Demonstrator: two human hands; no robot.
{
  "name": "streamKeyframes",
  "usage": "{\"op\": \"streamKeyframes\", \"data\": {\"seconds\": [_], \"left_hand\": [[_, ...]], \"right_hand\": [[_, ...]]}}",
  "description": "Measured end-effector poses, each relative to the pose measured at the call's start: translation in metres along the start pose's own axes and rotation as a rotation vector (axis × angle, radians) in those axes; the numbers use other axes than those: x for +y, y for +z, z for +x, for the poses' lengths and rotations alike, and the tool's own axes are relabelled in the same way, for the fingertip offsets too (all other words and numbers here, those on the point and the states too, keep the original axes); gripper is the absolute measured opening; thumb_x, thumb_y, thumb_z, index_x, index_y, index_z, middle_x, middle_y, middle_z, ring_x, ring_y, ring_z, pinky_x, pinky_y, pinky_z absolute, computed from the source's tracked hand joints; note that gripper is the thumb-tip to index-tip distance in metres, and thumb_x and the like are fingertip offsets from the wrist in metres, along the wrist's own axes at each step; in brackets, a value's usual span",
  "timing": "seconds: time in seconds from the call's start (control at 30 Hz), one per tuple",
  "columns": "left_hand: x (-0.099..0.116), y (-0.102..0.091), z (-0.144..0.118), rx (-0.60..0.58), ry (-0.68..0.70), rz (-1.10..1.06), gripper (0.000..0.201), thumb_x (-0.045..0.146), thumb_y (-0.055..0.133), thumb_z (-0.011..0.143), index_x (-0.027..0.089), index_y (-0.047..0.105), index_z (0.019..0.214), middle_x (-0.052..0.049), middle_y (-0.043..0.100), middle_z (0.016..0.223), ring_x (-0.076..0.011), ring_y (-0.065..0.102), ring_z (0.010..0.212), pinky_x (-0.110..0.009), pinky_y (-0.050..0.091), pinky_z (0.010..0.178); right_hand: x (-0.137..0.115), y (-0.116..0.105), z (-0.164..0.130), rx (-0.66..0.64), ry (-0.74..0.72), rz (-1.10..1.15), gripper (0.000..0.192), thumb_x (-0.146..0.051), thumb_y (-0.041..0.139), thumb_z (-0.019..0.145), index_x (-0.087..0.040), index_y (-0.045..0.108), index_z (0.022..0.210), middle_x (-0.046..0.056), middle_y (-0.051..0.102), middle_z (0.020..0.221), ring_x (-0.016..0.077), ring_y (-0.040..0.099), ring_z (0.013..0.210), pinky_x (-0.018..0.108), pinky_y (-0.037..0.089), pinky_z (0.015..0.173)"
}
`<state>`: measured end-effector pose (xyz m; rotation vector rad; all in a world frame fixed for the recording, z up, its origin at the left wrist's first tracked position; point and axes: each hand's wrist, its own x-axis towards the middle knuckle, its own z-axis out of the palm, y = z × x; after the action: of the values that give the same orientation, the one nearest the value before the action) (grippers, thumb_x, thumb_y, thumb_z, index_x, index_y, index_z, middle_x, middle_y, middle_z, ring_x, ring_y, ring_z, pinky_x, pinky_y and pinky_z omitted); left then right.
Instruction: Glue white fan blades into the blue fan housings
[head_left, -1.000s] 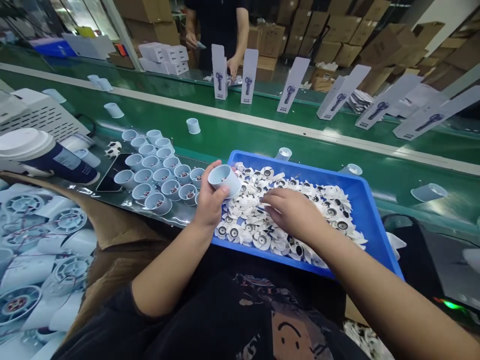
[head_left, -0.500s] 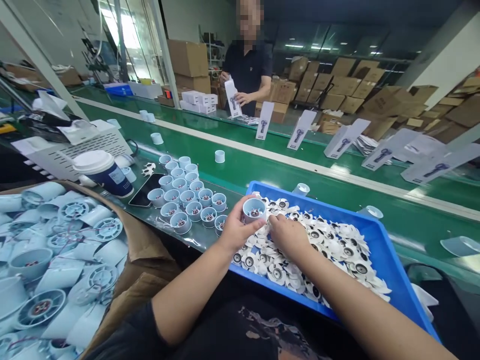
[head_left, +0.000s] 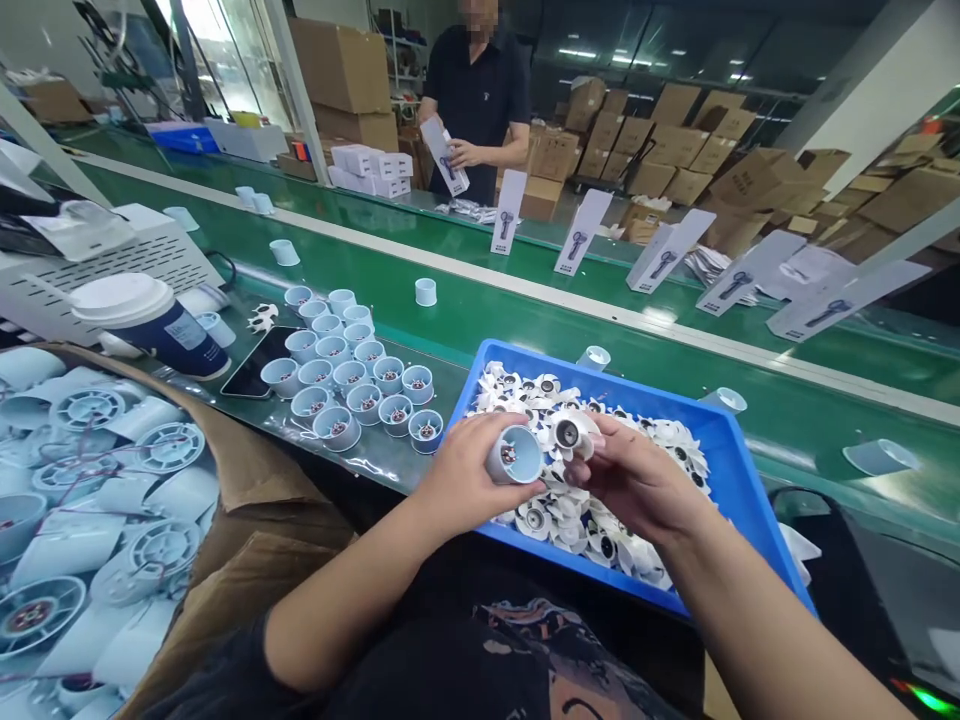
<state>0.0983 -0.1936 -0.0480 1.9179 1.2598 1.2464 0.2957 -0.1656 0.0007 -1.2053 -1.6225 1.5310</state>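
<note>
My left hand [head_left: 461,480] grips a small pale-blue round housing [head_left: 514,456], its open mouth turned toward me with a motor visible inside. My right hand [head_left: 637,480] pinches a white fan impeller [head_left: 570,433] just to the right of the housing, the two parts nearly touching. Both hands hover over the near left corner of a blue tray [head_left: 742,480] heaped with several white impellers [head_left: 600,530].
Several upright housings [head_left: 352,375] stand in rows left of the tray, beside a phone [head_left: 255,362] and a lidded cup [head_left: 146,322]. A cardboard box of housings [head_left: 82,480] sits at my left. Beyond, the green conveyor [head_left: 525,310] carries loose housings and white cartons; a person [head_left: 472,90] works opposite.
My right hand has lifted an impeller out of the tray's pile and brought it beside the housing. My left hand has lowered and tilted the housing toward me. The camera view has shifted.
</note>
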Motion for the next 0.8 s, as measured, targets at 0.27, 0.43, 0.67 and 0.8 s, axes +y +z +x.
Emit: {"op": "streamKeyframes", "data": {"seconds": [0.27,0.43,0.67,0.8], "left_hand": [[0.023,0.009,0.001,0.000,0.318,0.304,0.032,0.024,0.061,0.080,0.017,0.055,0.111,-0.009,0.069,0.108,-0.0248,0.063,0.104,-0.047,0.040,0.106],[0.024,0.017,-0.003,0.105,0.328,0.272,0.037,0.019,0.057,0.079,0.019,0.051,0.115,-0.008,0.067,0.109,-0.0230,0.063,0.106,-0.047,0.040,0.108],[0.012,-0.003,0.005,0.015,0.194,0.258,0.051,0.042,0.072,0.078,0.022,0.052,0.120,-0.009,0.062,0.121,-0.0266,0.057,0.117,-0.052,0.034,0.112],[-0.009,-0.031,0.044,0.087,0.012,0.435,0.064,0.057,0.076,0.068,0.024,0.059,0.121,-0.011,0.052,0.127,-0.0322,0.048,0.122,-0.051,0.039,0.106]], "right_hand": [[-0.013,0.016,-0.023,0.129,-0.569,-0.813,0.009,-0.016,0.065,0.083,-0.020,0.069,0.090,0.004,0.054,0.086,0.0131,0.052,0.070,0.028,0.042,0.065],[-0.007,0.023,-0.016,0.142,-0.650,-0.878,0.007,-0.011,0.067,0.082,-0.018,0.067,0.082,0.003,0.046,0.080,0.0147,0.050,0.071,0.029,0.042,0.062],[0.003,-0.015,-0.045,-0.018,-0.638,-0.744,0.025,-0.046,0.051,0.096,-0.033,0.073,0.098,0.006,0.054,0.122,0.0230,0.058,0.109,0.038,0.056,0.087],[0.032,-0.042,-0.082,0.154,-0.590,-0.617,0.018,-0.043,0.060,0.091,-0.035,0.072,0.101,0.004,0.061,0.119,0.0178,0.065,0.104,0.017,0.057,0.079]]}}
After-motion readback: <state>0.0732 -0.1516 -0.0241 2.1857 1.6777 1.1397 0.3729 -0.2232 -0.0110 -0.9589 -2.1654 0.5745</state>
